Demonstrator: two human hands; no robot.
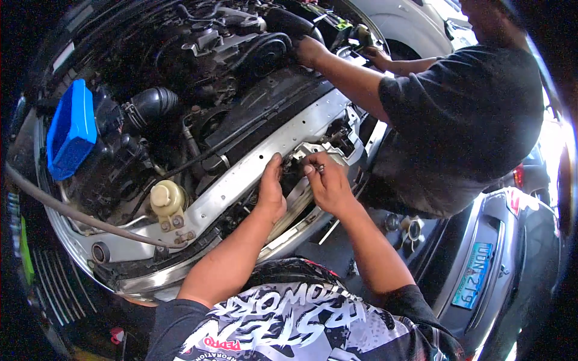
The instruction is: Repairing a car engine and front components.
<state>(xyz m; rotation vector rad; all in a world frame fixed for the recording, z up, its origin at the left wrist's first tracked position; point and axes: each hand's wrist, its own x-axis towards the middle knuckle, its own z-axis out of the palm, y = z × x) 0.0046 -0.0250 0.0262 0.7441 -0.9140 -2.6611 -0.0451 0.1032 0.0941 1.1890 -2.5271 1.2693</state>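
At the front of an open engine bay, both my hands work beside the silver crossbar (244,170). My left hand (272,195) is held on edge against the dark gap in front of the bar, its visible fingers stretched out; its far fingers are partly hidden. Just to its right, my right hand (330,185) has its fingers curled in a pinch around a small metallic piece, too small to name. Dark mechanical parts lie between the hands. A pale metal bracket (312,148) sits just beyond my right fingertips.
A co-worker in a dark shirt (463,126) leans over the bay at right, one hand (310,52) near the engine. A blue air filter frame (91,133) stands at left. A cream-capped reservoir (165,197) is by the bar. A dark car (500,240) is parked behind at right.
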